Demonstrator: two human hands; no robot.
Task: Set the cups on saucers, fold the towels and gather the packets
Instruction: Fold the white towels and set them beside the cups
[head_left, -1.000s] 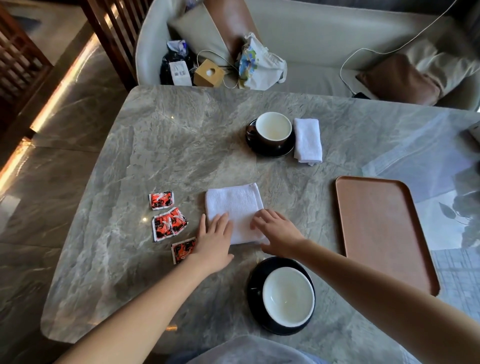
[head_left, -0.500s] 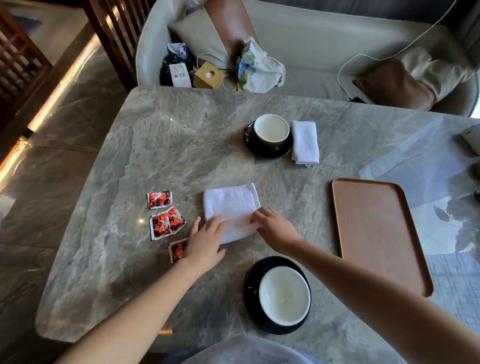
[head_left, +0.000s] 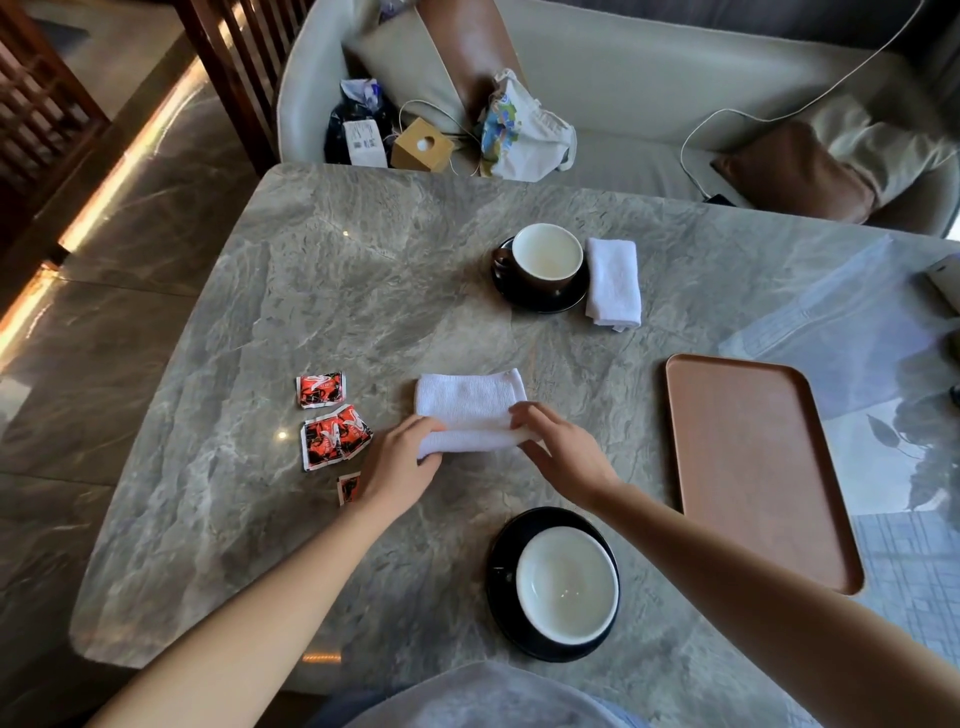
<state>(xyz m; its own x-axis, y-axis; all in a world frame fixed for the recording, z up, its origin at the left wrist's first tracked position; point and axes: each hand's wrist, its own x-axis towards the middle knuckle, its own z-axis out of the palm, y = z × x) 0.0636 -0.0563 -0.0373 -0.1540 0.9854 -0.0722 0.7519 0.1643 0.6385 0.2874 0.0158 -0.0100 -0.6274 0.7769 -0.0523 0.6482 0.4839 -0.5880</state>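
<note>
A white towel (head_left: 467, 402) lies in the middle of the grey marble table (head_left: 363, 291). Its near edge is lifted and rolled toward the far side. My left hand (head_left: 397, 473) grips the near left corner and my right hand (head_left: 563, 454) grips the near right corner. A second white towel (head_left: 613, 283) lies folded beside the far cup (head_left: 548, 257), which stands on a black saucer (head_left: 571, 304). The near cup (head_left: 569, 584) sits on its black saucer (head_left: 501, 577) by the table's front edge. Several red packets (head_left: 332, 421) lie scattered left of the towel; one is partly under my left hand.
A brown tray (head_left: 758, 467) lies at the right with nothing on it. Beyond the table's far edge stands a sofa with cushions, a bag (head_left: 519, 135), a small wooden box (head_left: 421, 145) and a white cable. A wooden chair stands at the far left.
Both hands went from lying flat on the towel's near edge to gripping its near corners. That edge now stands lifted and folded over toward the far side.
</note>
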